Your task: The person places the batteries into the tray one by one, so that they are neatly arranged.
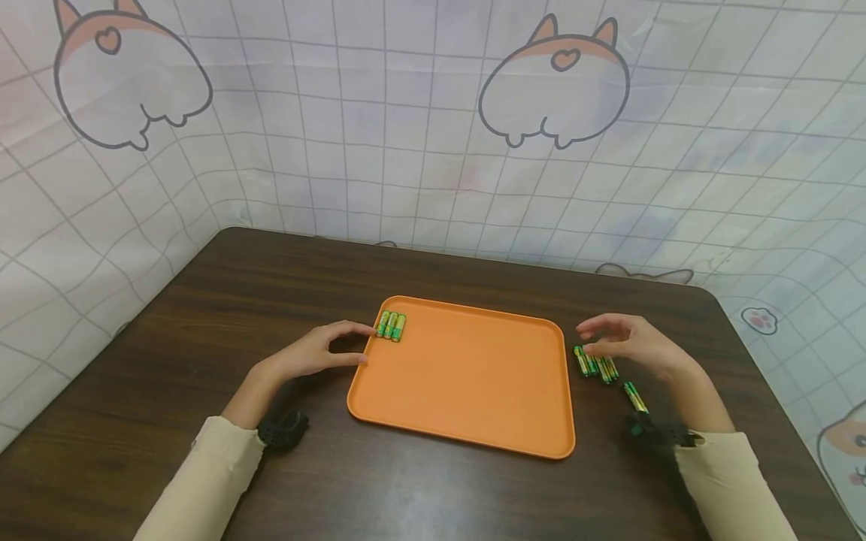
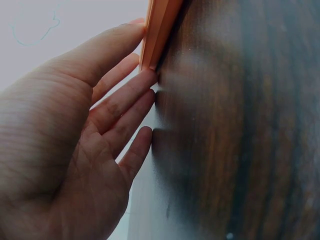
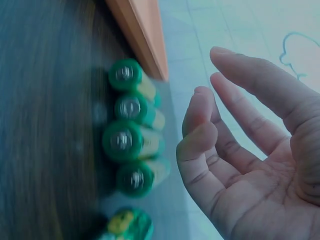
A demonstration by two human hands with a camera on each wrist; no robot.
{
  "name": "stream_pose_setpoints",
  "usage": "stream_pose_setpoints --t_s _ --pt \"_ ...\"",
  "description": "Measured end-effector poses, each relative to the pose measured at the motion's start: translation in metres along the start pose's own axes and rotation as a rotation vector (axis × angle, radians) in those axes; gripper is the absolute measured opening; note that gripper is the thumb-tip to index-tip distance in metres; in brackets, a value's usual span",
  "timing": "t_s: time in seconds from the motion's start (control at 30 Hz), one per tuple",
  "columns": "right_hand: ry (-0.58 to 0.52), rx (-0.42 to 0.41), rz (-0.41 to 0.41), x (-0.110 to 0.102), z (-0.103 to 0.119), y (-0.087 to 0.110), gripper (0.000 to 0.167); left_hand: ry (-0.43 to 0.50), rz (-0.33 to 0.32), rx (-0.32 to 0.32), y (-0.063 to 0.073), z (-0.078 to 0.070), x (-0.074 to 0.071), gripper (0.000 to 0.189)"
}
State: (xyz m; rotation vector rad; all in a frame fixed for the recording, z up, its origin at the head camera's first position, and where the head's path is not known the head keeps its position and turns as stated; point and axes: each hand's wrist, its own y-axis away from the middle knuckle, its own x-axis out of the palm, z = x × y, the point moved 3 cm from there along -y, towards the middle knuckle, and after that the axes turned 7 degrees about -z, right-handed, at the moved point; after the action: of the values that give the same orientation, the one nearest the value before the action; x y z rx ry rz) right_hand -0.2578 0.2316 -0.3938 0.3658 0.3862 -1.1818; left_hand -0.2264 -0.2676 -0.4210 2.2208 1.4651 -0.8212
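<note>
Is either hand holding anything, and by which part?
Nothing looks held: the right hand is empty near the batteries; the left hand touches the orange tray at its left edge without gripping.

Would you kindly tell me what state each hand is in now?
Left hand: open, touching the rectangular orange tray.
Right hand: open, empty, near green-and-yellow cylindrical batteries.

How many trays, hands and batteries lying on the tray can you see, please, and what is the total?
Orange tray: 1
Hands: 2, the left hand and the right hand
Batteries on the tray: 3
Total: 6
</note>
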Motion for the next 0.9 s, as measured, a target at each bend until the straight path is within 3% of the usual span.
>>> stream_pose_setpoints --t_s 0.57,0.9 --pt "0.078 0.054 -0.037 -0.027 -0.033 0.02 0.049 0.007 0.003 -0.005 0.0 -0.001 0.001 0.055" --pt "0.107 0.073 0.002 -0.038 -0.043 0.035 0.042 -0.007 -0.001 -0.002 0.0 -0.001 -0.001 0.055"
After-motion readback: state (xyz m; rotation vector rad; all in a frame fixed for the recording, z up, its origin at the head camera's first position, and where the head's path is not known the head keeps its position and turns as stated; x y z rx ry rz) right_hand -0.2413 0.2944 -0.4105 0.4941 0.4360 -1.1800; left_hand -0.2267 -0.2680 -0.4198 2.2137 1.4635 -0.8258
